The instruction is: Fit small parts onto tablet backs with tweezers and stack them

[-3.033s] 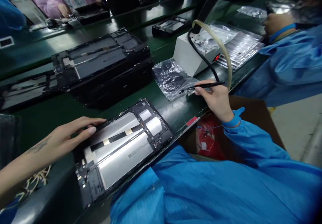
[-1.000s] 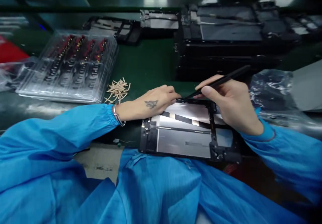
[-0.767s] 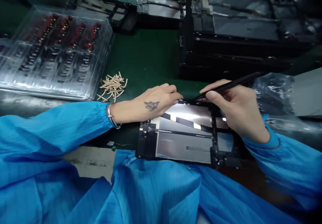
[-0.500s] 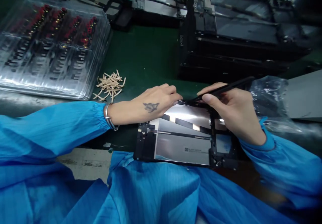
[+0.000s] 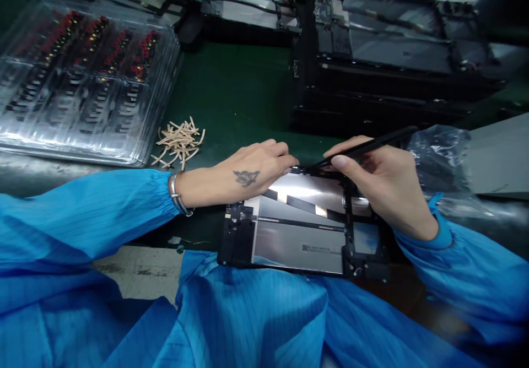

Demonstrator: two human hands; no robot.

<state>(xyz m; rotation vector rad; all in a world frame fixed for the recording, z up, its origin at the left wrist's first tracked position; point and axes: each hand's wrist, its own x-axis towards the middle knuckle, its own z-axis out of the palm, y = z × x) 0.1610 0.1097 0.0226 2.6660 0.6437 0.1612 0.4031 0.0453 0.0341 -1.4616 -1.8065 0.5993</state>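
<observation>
An opened tablet chassis (image 5: 301, 236) with silver battery cells and a black flex strip lies on the green table in front of me. My left hand (image 5: 243, 172) rests on its far left edge, fingers curled and pressed down on the frame. My right hand (image 5: 380, 183) pinches black tweezers (image 5: 363, 146) like a pen. The tweezer tip touches the chassis's far edge, right beside my left fingertips. What the tip holds is too small to see.
A stack of clear blister trays (image 5: 82, 76) with small red and black parts stands at the left. A heap of tan paper strips (image 5: 179, 139) lies beside it. Stacked black chassis (image 5: 392, 65) fill the back right. A crumpled clear bag (image 5: 442, 158) lies at the right.
Three seconds ago my right hand reached to the bag at the right with the tweezers; it came back to the chassis. Over the last second both hands stay almost still.
</observation>
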